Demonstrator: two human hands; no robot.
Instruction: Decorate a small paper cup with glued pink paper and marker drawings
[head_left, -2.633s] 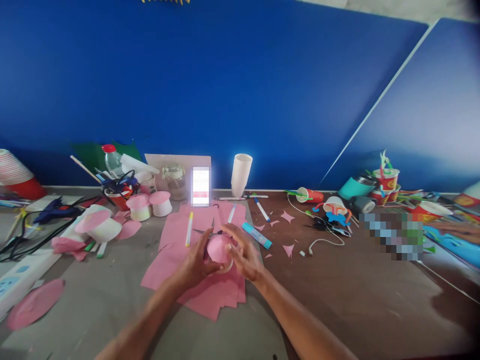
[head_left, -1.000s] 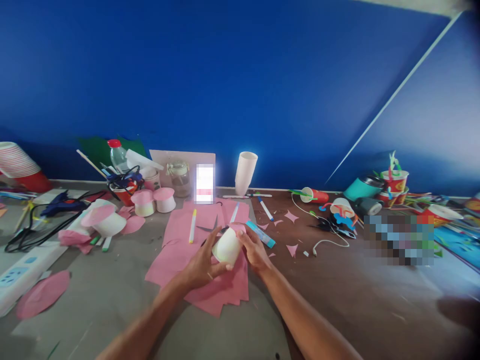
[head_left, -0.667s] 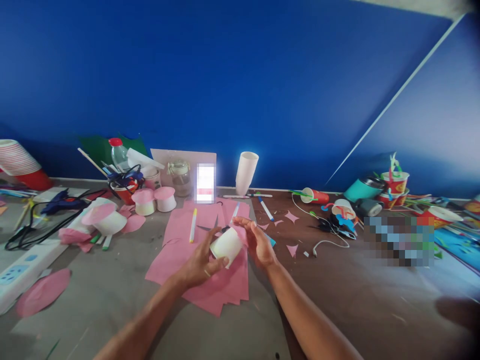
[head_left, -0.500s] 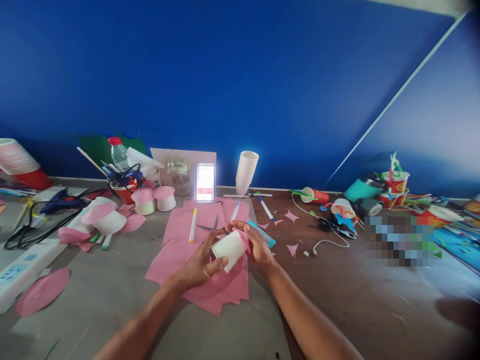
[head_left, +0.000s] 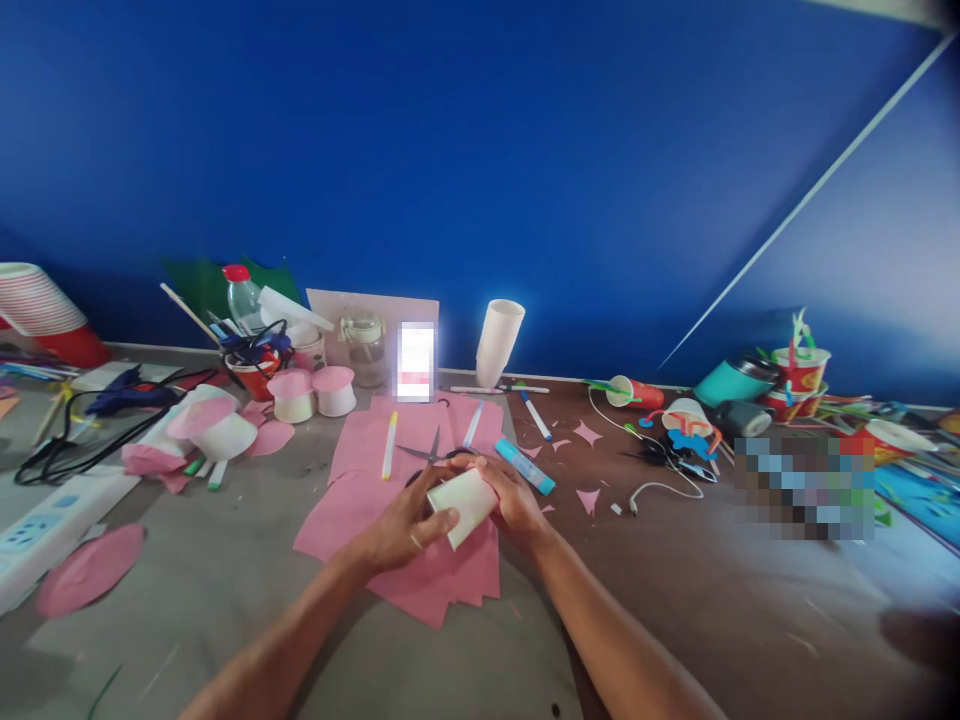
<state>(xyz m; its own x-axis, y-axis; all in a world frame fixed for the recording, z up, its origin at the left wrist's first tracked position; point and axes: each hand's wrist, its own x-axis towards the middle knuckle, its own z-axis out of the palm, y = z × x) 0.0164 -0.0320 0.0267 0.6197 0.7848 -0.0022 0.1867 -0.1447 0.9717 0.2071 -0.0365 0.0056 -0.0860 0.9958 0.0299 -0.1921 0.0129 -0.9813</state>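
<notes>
Both hands are closed around a white paper cup, which is held tilted on its side just above a spread of pink paper sheets. From the near left side the cup is gripped by the left hand, thumb laid along its wall and fingers curled beneath, and a ring is seen on one finger. Against the cup's far right end the right hand is pressed, its fingers wrapped over the base. Just beyond the hands, a pair of scissors is seen lying on the pink sheets, with a yellow-capped marker to the left of it and a blue-tipped marker behind the right hand's fingers. Right of the right hand, a blue glue stick is laid slantwise, with small pink paper scraps scattered past it on the brown tabletop. Farther back from the hands, a stack of white cups is leaned near the blue wall. Well to the left of the left hand, two pink-topped cups are stood side by side, and a pink paper disc is laid flat near a white power strip.
</notes>
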